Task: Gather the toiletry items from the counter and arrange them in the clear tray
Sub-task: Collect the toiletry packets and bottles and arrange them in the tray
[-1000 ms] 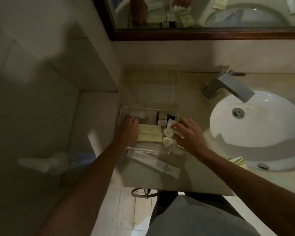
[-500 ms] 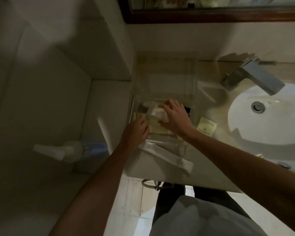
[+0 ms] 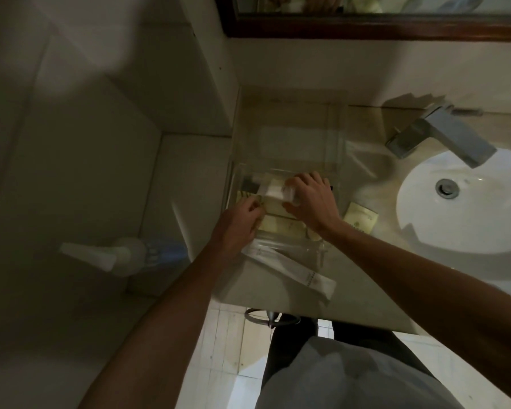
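Observation:
A clear tray (image 3: 334, 160) sits on the beige counter left of the sink. Inside its near half lie cream flat packets (image 3: 281, 224), a small dark bottle (image 3: 250, 184) and a round pale soap (image 3: 314, 235). My right hand (image 3: 313, 202) is inside the tray, fingers closed on a small white tube (image 3: 273, 191) lying across the packets. My left hand (image 3: 238, 224) rests at the tray's near left corner, fingertips pinching the edge of a cream packet. A long white sachet (image 3: 292, 271) lies on the counter in front of the tray. A cream square packet (image 3: 360, 217) lies right of the tray.
A white round basin (image 3: 460, 219) with a square chrome faucet (image 3: 443, 137) fills the right. A dark-framed mirror (image 3: 366, 25) hangs above. A white-and-blue spray bottle (image 3: 118, 253) stands on the floor to the left. The counter's front edge (image 3: 307, 315) is near my body.
The view shifted down and left. My right hand moved from the tray's near right side to its middle with the white tube. My left hand stayed at the near left corner.

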The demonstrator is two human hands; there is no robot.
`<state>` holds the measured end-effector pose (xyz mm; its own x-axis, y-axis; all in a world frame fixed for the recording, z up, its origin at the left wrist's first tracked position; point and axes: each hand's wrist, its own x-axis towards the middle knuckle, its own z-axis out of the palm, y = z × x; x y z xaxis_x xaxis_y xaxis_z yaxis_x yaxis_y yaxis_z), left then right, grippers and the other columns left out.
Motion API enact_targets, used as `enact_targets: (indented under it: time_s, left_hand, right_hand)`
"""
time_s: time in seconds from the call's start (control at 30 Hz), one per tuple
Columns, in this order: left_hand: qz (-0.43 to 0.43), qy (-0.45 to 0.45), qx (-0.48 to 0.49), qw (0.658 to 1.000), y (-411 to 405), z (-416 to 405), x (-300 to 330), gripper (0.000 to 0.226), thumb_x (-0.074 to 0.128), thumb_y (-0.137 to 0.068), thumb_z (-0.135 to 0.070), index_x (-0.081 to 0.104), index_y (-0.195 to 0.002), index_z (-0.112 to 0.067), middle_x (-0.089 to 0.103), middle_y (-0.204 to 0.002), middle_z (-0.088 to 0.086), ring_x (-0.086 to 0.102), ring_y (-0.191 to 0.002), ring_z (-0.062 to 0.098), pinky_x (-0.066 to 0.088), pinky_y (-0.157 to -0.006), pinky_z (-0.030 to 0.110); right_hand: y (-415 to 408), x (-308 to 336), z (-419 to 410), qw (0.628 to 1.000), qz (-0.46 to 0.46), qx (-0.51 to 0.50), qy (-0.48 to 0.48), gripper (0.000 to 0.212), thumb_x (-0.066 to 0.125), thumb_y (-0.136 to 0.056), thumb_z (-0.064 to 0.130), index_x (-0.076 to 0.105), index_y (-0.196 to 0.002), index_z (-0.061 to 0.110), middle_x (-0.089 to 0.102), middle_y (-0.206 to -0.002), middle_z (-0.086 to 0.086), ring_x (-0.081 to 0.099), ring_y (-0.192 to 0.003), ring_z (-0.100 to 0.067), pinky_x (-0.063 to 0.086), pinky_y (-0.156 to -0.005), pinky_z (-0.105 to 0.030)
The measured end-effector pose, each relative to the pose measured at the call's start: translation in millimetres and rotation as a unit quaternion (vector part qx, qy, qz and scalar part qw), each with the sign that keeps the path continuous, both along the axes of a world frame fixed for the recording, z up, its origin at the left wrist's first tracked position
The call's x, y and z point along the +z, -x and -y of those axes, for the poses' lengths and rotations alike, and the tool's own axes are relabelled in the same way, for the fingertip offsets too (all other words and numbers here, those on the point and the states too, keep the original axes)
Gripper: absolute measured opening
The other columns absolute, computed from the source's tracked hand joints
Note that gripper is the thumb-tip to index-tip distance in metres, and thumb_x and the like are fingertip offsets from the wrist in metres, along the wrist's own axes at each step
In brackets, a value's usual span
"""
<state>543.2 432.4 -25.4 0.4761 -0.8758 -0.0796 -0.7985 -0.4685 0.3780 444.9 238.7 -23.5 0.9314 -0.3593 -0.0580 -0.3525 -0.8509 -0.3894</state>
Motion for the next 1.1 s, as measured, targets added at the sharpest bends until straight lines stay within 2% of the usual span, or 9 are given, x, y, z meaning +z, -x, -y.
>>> enact_targets:
  time_s: [0.13, 0.27, 0.37, 0.47, 0.57, 0.63, 0.77, 0.87, 1.1]
  left_hand:
    - [0.05, 0.039, 0.035, 0.997, -1, 11, 2, 0.028, 0.057, -0.089, -0.018, 0.062, -0.116, -0.013, 0.057, -0.127, 0.004, 0.052, -0.111, 0.022, 0.047, -0.091, 0.034]
    - [0.066, 0.032, 0.057, 0.996, 0, 13, 1, 0.018, 0.059, -0.088, -0.02, 0.063, -0.103, -0.013, 0.059, -0.104, 0.006, 0.056, -0.089, 0.026, 0.049, -0.072, 0.043]
    - [0.073, 0.014, 0.103, 0.992, -3, 18, 3, 0.037, 0.064, -0.082, -0.021, 0.055, -0.117, -0.015, 0.054, -0.119, 0.006, 0.056, -0.092, 0.028, 0.05, -0.077, 0.041]
    - [0.093, 0.022, 0.063, 0.993, -10, 31, 5, 0.046, 0.063, -0.079, -0.021, 0.053, -0.123, -0.015, 0.053, -0.128, 0.007, 0.052, -0.1, 0.026, 0.046, -0.084, 0.038]
    - [0.118, 0.082, 0.016, 0.99, -18, 44, 4, 0.017, 0.061, -0.082, -0.012, 0.062, -0.098, -0.014, 0.062, -0.104, 0.008, 0.054, -0.088, 0.026, 0.048, -0.069, 0.04]
    - [0.152, 0.083, 0.011, 0.985, -24, 49, 3, 0.011, 0.065, -0.08, -0.008, 0.062, -0.087, -0.015, 0.063, -0.092, 0.007, 0.056, -0.081, 0.026, 0.047, -0.06, 0.039]
    - [0.176, 0.026, 0.016, 0.984, -35, 52, 7, 0.017, 0.068, -0.075, -0.01, 0.062, -0.09, -0.017, 0.065, -0.103, 0.004, 0.06, -0.089, 0.024, 0.047, -0.059, 0.034]
    - [0.096, 0.008, 0.006, 0.995, -33, 47, 12, 0.029, 0.067, -0.069, -0.018, 0.062, -0.098, -0.017, 0.061, -0.11, 0.004, 0.056, -0.096, 0.023, 0.051, -0.066, 0.034]
    - [0.065, -0.003, -0.074, 0.995, -28, 44, 0, 0.051, 0.056, -0.084, -0.023, 0.056, -0.134, -0.012, 0.055, -0.137, 0.01, 0.047, -0.125, 0.026, 0.039, -0.105, 0.038]
  right_hand:
    - [2, -1, 2, 1.0, 0.026, 0.004, 0.0, 0.046, 0.082, -0.073, 0.035, 0.062, -0.112, 0.023, 0.063, -0.113, 0.0, 0.05, -0.101, -0.021, 0.037, -0.082, -0.033]
    - [8, -3, 8, 0.999, 0.052, 0.007, 0.0, 0.04, 0.083, -0.07, 0.027, 0.064, -0.104, 0.02, 0.064, -0.107, -0.001, 0.052, -0.096, -0.024, 0.033, -0.077, -0.032]
    - [11, -5, 11, 0.996, 0.085, 0.016, 0.001, 0.034, 0.081, -0.069, 0.016, 0.065, -0.099, 0.018, 0.064, -0.101, -0.003, 0.054, -0.092, -0.026, 0.036, -0.075, -0.034]
    - [9, -7, 12, 0.993, 0.113, 0.017, 0.002, 0.029, 0.08, -0.069, 0.014, 0.065, -0.094, 0.019, 0.064, -0.097, -0.002, 0.055, -0.09, -0.026, 0.038, -0.074, -0.036]
    - [-1, -5, 10, 0.992, 0.123, 0.029, 0.006, 0.029, 0.081, -0.07, 0.016, 0.064, -0.093, 0.018, 0.062, -0.095, -0.002, 0.053, -0.089, -0.024, 0.033, -0.075, -0.031]
    - [-10, -3, 10, 0.994, 0.109, 0.024, 0.006, 0.033, 0.083, -0.071, 0.02, 0.063, -0.097, 0.018, 0.061, -0.101, -0.002, 0.052, -0.093, -0.022, 0.032, -0.078, -0.028]
    - [-14, 1, 16, 0.998, 0.049, 0.041, 0.003, 0.049, 0.081, -0.074, 0.041, 0.06, -0.113, 0.019, 0.056, -0.119, -0.004, 0.049, -0.107, -0.022, 0.041, -0.092, -0.037]
    - [-3, -6, 23, 0.997, 0.042, 0.061, 0.008, 0.042, 0.074, -0.079, 0.044, 0.062, -0.111, 0.021, 0.057, -0.117, -0.005, 0.051, -0.106, -0.025, 0.043, -0.089, -0.042]
    - [3, -17, 24, 0.99, 0.078, 0.107, 0.051, 0.019, 0.067, -0.087, 0.033, 0.068, -0.1, 0.02, 0.063, -0.11, -0.004, 0.054, -0.098, -0.027, 0.041, -0.082, -0.039]
